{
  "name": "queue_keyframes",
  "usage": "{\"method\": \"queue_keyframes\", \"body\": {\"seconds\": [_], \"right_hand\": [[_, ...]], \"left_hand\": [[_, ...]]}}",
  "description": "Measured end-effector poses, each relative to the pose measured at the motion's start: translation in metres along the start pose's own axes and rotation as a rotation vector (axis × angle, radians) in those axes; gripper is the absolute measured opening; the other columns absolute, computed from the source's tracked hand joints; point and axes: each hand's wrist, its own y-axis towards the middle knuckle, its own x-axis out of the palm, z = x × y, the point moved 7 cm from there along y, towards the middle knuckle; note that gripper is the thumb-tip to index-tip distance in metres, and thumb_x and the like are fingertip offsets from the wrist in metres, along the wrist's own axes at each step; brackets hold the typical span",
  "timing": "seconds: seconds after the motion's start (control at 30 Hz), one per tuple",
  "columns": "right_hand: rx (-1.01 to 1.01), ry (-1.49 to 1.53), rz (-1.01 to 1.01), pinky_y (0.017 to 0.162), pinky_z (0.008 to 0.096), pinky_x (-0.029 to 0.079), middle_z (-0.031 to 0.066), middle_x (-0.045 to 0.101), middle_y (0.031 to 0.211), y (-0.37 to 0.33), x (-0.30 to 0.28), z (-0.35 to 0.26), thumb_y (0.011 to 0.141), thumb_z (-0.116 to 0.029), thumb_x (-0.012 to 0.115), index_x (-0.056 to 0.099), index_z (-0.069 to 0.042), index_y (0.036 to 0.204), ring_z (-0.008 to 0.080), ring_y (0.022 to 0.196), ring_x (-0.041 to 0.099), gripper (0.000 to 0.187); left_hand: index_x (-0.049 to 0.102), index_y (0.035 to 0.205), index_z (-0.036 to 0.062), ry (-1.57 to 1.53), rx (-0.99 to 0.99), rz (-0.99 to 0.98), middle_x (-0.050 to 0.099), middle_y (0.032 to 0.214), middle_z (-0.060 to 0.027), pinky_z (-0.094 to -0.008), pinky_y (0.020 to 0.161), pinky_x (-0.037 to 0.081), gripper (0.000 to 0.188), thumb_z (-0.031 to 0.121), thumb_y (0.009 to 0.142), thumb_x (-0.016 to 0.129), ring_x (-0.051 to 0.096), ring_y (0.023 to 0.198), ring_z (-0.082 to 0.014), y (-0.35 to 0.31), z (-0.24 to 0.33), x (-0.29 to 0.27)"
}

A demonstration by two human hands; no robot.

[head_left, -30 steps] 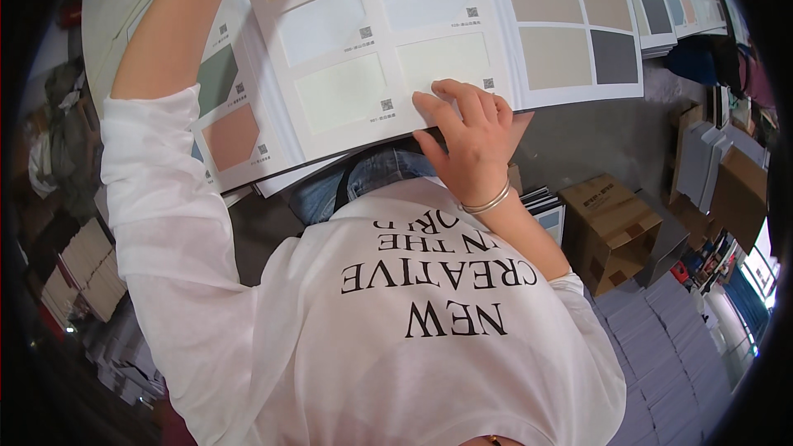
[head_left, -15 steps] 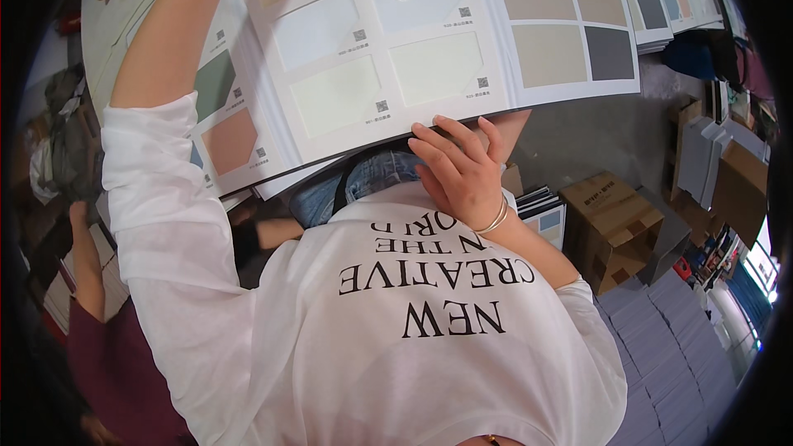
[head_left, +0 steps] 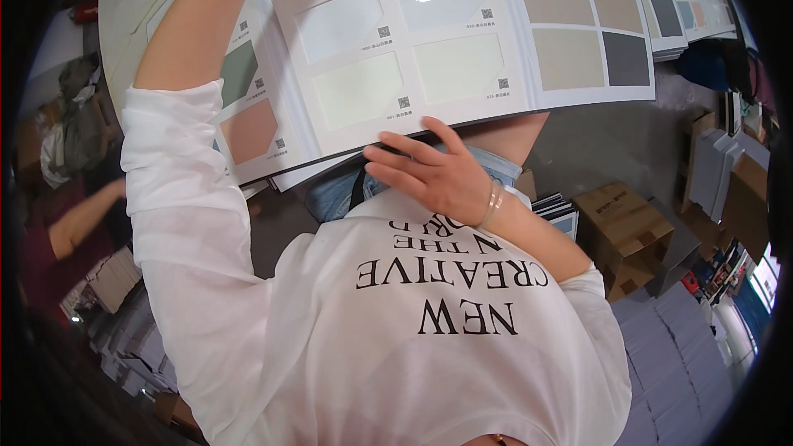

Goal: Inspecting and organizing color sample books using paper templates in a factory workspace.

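Note:
A wide fold-out colour sample board [head_left: 339, 139] lies across the table before me, with white panels framing pale blue, cream, beige, green, terracotta and dark grey swatches. My right hand [head_left: 442, 175] is at its near edge, fingers stretched and spread, the fingertips at or just under the border of the middle panel. Nothing shows in that hand, and a thin bracelet circles the wrist. My left forearm [head_left: 186, 37] reaches over the left panel and leaves by the top edge, so the left hand is out of sight.
More sample boards [head_left: 669, 45] are stacked at the far right of the table. Cardboard boxes [head_left: 624, 219] and stacked grey sheets [head_left: 677, 347] stand on the floor to the right. At the left, a co-worker's arm [head_left: 87, 219] shows beside piles of paper.
My right hand has slid left along the board's near edge, its fingers spreading more. The whole view has shifted slightly. The co-worker at the left has moved back and upward in the picture.

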Motion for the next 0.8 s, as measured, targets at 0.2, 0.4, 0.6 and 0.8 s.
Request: {"method": "queue_keyframes", "body": {"seconds": [0.2, 0.4, 0.6, 0.8], "right_hand": [[-0.101, 0.002, -0.115, 0.12, 0.0532, 0.017, -0.0022, 0.048, 0.149, 0.03, 0.022, -0.013, 0.093, -0.016, 0.054, 0.057, -0.013, 0.127, 0.0171, 0.146, 0.032, 0.035], [-0.128, -0.089, -0.191, 0.12, 0.0562, 0.015, 0.0003, 0.045, 0.152, 0.029, 0.028, -0.015, 0.095, -0.02, 0.051, 0.053, -0.014, 0.129, 0.0197, 0.147, 0.028, 0.035], [-0.1, -0.035, -0.113, 0.119, 0.0556, 0.019, -0.0005, 0.046, 0.151, 0.031, 0.031, -0.016, 0.093, -0.016, 0.052, 0.058, -0.014, 0.125, 0.0169, 0.144, 0.035, 0.032], [0.0, 0.008, 0.089, 0.119, 0.0583, 0.018, 0.0008, 0.044, 0.153, 0.023, 0.025, -0.007, 0.093, -0.015, 0.052, 0.058, -0.014, 0.126, 0.0179, 0.145, 0.035, 0.034]], "left_hand": [[0.074, 0.096, 0.0057, -0.004, -0.041, -0.002, 0.072, 0.093, -0.0131, -0.035, 0.078, 0.054, 0.025, 0.019, 0.076, 0.077, 0.069, 0.086, -0.0256, -0.002, 0.001, -0.002], [0.073, 0.096, 0.0057, 0.02, 0.013, -0.003, 0.072, 0.095, -0.0133, -0.0355, 0.079, 0.054, 0.025, 0.019, 0.075, 0.077, 0.069, 0.088, -0.0258, 0.0, 0.0, 0.0], [0.071, 0.096, 0.0042, 0.042, 0.028, 0.014, 0.069, 0.093, -0.0123, -0.0354, 0.079, 0.052, 0.026, 0.019, 0.075, 0.079, 0.066, 0.086, -0.0267, 0.0, -0.02, 0.003], [0.07, 0.098, 0.0041, 0.058, 0.027, -0.019, 0.068, 0.095, -0.0089, -0.0327, 0.079, 0.052, 0.025, 0.012, 0.076, 0.078, 0.063, 0.086, -0.0215, 0.001, -0.037, 0.008]]}}
